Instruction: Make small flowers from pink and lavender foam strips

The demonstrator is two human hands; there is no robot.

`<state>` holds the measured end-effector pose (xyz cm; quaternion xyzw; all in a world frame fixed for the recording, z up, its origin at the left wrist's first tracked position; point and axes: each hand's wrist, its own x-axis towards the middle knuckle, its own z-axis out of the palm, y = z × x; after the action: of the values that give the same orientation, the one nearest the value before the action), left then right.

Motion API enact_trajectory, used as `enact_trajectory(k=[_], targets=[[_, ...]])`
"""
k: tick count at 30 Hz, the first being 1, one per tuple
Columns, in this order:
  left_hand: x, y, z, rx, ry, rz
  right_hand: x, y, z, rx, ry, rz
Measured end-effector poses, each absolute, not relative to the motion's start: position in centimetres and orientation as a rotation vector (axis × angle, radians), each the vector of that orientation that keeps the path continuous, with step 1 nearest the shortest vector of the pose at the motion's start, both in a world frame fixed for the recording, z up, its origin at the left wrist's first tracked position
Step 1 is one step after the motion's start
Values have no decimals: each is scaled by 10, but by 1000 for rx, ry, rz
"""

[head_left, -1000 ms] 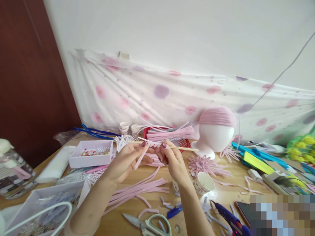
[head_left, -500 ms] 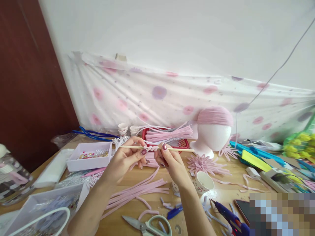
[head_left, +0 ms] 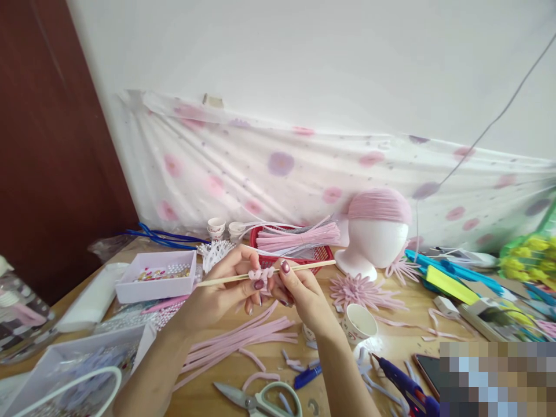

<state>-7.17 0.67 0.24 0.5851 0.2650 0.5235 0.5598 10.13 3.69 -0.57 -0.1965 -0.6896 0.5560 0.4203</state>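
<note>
My left hand (head_left: 221, 292) and my right hand (head_left: 295, 292) meet above the wooden table (head_left: 434, 347), both pinching a thin wooden stick (head_left: 313, 266). A pale pink pipe cleaner (head_left: 260, 273) is coiled tightly round the stick between my fingertips. The stick runs from lower left to upper right and pokes out past both hands. A loose bunch of pink pipe cleaners (head_left: 243, 339) lies on the table right below my hands.
Scissors (head_left: 260, 399) and a blue glue gun (head_left: 403, 385) lie near the front edge. A paper cup (head_left: 359, 323), pink flower shapes (head_left: 362, 289), a white foam head (head_left: 380, 237), a red basket (head_left: 321, 252) and white bead trays (head_left: 158, 277) crowd the table.
The loose tail of the pipe cleaner has been wound onto the stick into a tight coil. The stick has tilted, its left end now lower, and my hands dropped slightly.
</note>
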Motion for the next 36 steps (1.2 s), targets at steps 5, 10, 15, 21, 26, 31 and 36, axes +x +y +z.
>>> enact_trajectory(k=[5,10,15,21,26,31,36], targets=[[-72,5,-1,1369,618,1189,100,38,-7,-521,-1694,1391],[-74,5,-2,1400,663,1133,103,39,-4,-567,-1721,1360],[-75,6,-1,1404,669,1136,100,37,-2,-546,-1750,1400],[-73,7,2,1415,687,1144,102,38,-3,-590,-1758,1375],[-71,12,-1,1472,889,1244,102,39,-3,-692,-1802,1288],[-82,19,-8,1675,1150,1197,108,37,2,-908,-2121,774],[-100,13,-3,1656,918,758,128,35,12,-787,-2347,983]])
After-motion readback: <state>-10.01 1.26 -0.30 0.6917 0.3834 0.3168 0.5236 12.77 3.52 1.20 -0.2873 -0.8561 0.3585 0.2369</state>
